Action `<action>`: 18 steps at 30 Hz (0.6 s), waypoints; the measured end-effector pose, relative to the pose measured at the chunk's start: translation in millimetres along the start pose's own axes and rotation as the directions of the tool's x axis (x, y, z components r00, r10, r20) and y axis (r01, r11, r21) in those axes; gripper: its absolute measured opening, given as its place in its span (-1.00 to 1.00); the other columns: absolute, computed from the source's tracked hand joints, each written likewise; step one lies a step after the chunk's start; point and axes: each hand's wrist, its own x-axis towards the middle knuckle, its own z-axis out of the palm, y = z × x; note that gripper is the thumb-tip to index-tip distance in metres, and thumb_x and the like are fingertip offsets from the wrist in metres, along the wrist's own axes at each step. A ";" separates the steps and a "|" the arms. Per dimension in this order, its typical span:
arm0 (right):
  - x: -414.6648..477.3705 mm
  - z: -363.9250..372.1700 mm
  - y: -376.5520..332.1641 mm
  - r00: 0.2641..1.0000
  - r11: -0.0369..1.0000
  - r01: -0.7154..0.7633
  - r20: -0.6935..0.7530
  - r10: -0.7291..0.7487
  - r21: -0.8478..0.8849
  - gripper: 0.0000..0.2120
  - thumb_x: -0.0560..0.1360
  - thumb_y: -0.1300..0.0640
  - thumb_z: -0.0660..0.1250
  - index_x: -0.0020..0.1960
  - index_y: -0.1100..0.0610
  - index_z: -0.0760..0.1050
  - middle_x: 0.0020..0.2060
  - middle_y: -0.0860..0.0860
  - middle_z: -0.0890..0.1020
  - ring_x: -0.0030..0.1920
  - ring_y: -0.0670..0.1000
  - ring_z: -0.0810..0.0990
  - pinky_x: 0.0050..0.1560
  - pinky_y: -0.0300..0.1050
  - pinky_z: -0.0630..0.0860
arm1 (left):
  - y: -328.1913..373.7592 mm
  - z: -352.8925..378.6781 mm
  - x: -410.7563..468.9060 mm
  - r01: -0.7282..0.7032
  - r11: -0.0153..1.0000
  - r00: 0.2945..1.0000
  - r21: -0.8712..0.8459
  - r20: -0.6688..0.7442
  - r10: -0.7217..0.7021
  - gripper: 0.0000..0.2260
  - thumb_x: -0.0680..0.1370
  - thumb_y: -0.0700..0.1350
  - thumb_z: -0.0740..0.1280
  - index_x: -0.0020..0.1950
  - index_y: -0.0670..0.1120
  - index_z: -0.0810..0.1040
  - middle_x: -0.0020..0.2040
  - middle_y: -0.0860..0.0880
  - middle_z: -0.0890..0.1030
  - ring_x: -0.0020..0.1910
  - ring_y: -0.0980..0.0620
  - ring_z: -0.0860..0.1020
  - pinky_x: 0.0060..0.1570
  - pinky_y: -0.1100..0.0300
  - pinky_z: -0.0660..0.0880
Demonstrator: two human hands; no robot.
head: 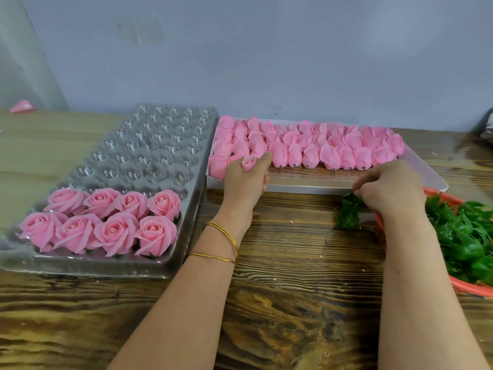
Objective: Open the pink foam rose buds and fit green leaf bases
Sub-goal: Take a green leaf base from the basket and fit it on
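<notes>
My left hand [246, 180] grips a closed pink rose bud [249, 162] over the front left of a white box [306, 188], which holds several rows of closed pink buds [333, 145]. My right hand [390, 186] pinches a green leaf base [348, 209] just above the wooden table, in front of the box. A red basket [469, 288] at the right edge is full of green leaf bases [466, 236]. Several opened pink roses [106, 222] sit in the near cells of a clear plastic tray [149, 145] on the left.
The wooden table [293, 303] runs under everything, with a grey wall close behind. The far cells of the clear tray hold nothing. A pink scrap [21, 106] lies at the far left by the wall. A dark object [486, 124] shows at the right edge.
</notes>
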 end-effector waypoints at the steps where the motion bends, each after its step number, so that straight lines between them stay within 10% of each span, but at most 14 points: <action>1: -0.2 -0.2 0.8 1.000 1.000 0.008 -0.019 -0.008 0.014 -0.82 0.46 0.30 0.38 -0.20 0.05 0.64 -0.04 0.14 0.65 0.08 0.19 0.56 0.10 0.16 0.55 | 0.1 -0.3 0.2 0.001 1.000 1.000 0.004 -0.001 -0.001 -0.65 0.54 -0.03 0.38 -0.43 -0.05 0.45 -0.53 0.09 0.46 -0.54 0.21 0.41 -0.49 0.40 0.39; 9: -3.4 -4.0 -2.6 0.908 0.866 0.378 -0.311 -0.279 0.328 -0.81 0.46 0.33 0.35 -0.18 0.05 0.57 -0.25 -0.08 0.62 -0.14 -0.03 0.55 -0.15 -0.28 0.40 | 0.1 -0.2 -0.5 0.010 1.000 1.000 0.010 0.012 -0.010 -0.67 0.53 -0.01 0.37 -0.43 0.00 0.48 -0.51 0.09 0.48 -0.50 0.19 0.44 -0.41 0.32 0.41; 18: -18.8 15.3 -30.2 0.815 0.700 0.560 -0.142 -0.562 0.443 -0.78 0.47 0.36 0.31 -0.14 0.05 0.52 -0.24 -0.11 0.58 -0.17 -0.03 0.58 -0.13 -0.24 0.48 | -3.3 2.5 -3.7 0.018 0.996 0.987 0.083 0.159 -0.031 -0.69 0.57 0.02 0.33 -0.30 -0.10 0.59 -0.43 0.02 0.61 -0.48 0.14 0.52 -0.44 0.33 0.43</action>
